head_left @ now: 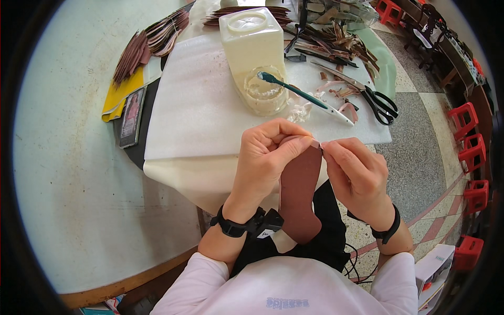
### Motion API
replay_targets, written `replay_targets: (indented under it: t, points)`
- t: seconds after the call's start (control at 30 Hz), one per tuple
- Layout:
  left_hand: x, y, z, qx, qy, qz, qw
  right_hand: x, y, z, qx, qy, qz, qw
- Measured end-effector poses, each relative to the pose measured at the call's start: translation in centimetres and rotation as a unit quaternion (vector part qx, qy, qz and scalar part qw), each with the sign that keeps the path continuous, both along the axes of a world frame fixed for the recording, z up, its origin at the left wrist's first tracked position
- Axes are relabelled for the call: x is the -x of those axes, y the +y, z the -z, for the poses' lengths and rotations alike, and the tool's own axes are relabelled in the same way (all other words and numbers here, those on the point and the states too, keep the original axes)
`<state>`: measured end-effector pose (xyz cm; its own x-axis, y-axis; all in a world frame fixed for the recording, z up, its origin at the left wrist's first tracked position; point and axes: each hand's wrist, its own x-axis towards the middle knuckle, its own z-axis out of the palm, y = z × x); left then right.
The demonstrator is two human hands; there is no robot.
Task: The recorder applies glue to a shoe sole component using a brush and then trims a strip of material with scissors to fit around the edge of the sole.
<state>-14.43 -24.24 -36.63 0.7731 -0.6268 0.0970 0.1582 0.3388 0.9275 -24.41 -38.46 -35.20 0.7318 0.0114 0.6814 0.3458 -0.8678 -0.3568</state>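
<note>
A brown leather piece [301,194], long with a rounded lobe at its lower end, hangs between my hands above my lap. My left hand [270,152] grips its top edge, thumb over the front and fingers curled behind. At the top right corner, my right hand [359,168] pinches the edge with thumb and forefinger; a small dark bit shows there, too small to name. Just beyond my hands, a teal and white toothbrush [310,98] leans across the rim of a cut plastic container [265,102] with whitish paste crusted inside. Black-handled scissors [375,102] lie to the right with blades apart.
A translucent jug [251,39] stands on the white foam sheet [184,105]. Leather scraps [336,44] pile up at the back right. Stacked leather pieces [131,56], a yellow cloth [118,100] and a phone [132,116] lie left. Red stools [464,121] stand on the floor.
</note>
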Motion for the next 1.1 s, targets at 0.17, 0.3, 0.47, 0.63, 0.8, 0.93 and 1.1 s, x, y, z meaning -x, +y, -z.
replay_targets:
  t: [0.17, 0.3, 0.47, 0.63, 0.8, 0.93, 1.1]
  points:
    - [0.0, 0.0, 0.1, 0.002, -0.007, -0.001, 1.000, 0.1, 0.2, 0.0, 0.002, -0.001, 0.004, 1.000]
    - [0.0, -0.1, 0.2, 0.000, -0.005, -0.004, 1.000, 0.1, 0.4, 0.2, -0.002, -0.012, 0.006, 1.000]
    - [0.0, -0.2, 0.2, -0.006, -0.006, -0.015, 1.000, 0.1, 0.7, 0.1, -0.017, -0.006, 0.001, 1.000]
    - [0.0, -0.1, 0.2, 0.008, 0.017, 0.005, 1.000, 0.0, 0.2, 0.2, -0.168, 0.030, -0.039, 0.984]
    - [0.0, 0.0, 0.1, 0.019, 0.028, 0.019, 0.999, -0.3, -0.2, 0.2, -0.397, 0.150, -0.070, 0.903]
    - [-0.1, -0.1, 0.2, 0.019, 0.018, 0.017, 1.000, -0.5, -0.3, -0.1, -0.522, 0.207, -0.102, 0.821]
    - [-0.1, -0.2, 0.3, 0.012, 0.015, 0.015, 1.000, -0.6, -0.5, -0.7, -0.543, 0.254, -0.081, 0.796]
